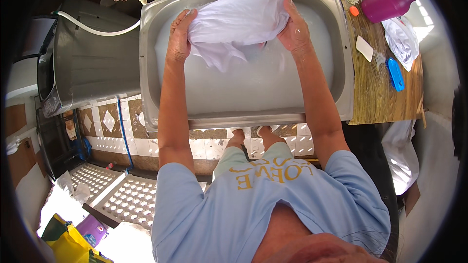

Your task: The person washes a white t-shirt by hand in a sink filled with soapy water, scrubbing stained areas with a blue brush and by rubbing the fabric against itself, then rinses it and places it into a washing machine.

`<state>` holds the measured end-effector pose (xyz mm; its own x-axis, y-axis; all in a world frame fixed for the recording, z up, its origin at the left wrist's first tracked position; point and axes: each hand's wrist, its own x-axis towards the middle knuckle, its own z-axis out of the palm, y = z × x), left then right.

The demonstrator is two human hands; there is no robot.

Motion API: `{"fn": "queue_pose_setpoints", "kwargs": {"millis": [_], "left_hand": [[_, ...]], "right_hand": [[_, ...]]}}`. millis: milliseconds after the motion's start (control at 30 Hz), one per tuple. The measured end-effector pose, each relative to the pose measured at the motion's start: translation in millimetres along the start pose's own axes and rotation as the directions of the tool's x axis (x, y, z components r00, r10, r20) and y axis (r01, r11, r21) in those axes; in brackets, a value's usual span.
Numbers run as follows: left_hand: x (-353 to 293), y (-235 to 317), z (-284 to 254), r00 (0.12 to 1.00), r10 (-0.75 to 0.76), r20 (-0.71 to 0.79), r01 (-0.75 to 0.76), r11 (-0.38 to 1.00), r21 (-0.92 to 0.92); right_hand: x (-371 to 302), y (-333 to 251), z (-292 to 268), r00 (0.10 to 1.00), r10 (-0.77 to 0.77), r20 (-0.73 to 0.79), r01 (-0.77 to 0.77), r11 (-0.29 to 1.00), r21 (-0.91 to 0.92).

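A wet white cloth (pixel 239 19), perhaps a garment, is stretched between my two hands over a metal sink (pixel 243 117). My left hand (pixel 180 34) is closed on the cloth's left end. At the opposite end, my right hand (pixel 295 29) grips it with the thumb on top and a few suds on the skin. A loose fold droops from the middle down to the cloudy, soapy water (pixel 253 87). Just beneath the cloth a small dark and reddish patch shows; I cannot make out what it is.
Right of the sink, a wooden board (pixel 373 97) carries a blue scrubbing brush (pixel 395 74), a white bar (pixel 364 48), a magenta bottle (pixel 388 6), an orange cap (pixel 354 10) and a white cloth bundle (pixel 402 41). A grey washing machine (pixel 97 58) with a white hose (pixel 97 30) stands left.
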<state>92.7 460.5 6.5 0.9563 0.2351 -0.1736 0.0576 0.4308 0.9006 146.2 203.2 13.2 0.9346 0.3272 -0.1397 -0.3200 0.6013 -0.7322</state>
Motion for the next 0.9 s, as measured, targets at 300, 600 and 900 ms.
{"fn": "queue_pose_setpoints", "kwargs": {"millis": [300, 600, 900], "left_hand": [[3, -5, -10, 0.995, 0.085, 0.056, -0.088, 0.994, 0.060], [-1, -8, -14, 0.991, 0.112, 0.073, -0.111, 0.994, -0.010], [6, -3, -13, 0.974, 0.226, -0.011, -0.225, 0.965, -0.133]], "right_hand": [[-2, -1, 0, 0.993, -0.073, 0.088, 0.078, 0.995, -0.059], [-4, 0, 0, 0.992, -0.072, 0.099, 0.082, 0.992, -0.098], [-7, -3, -1, 0.989, -0.040, 0.146, 0.066, 0.981, -0.181]]}}
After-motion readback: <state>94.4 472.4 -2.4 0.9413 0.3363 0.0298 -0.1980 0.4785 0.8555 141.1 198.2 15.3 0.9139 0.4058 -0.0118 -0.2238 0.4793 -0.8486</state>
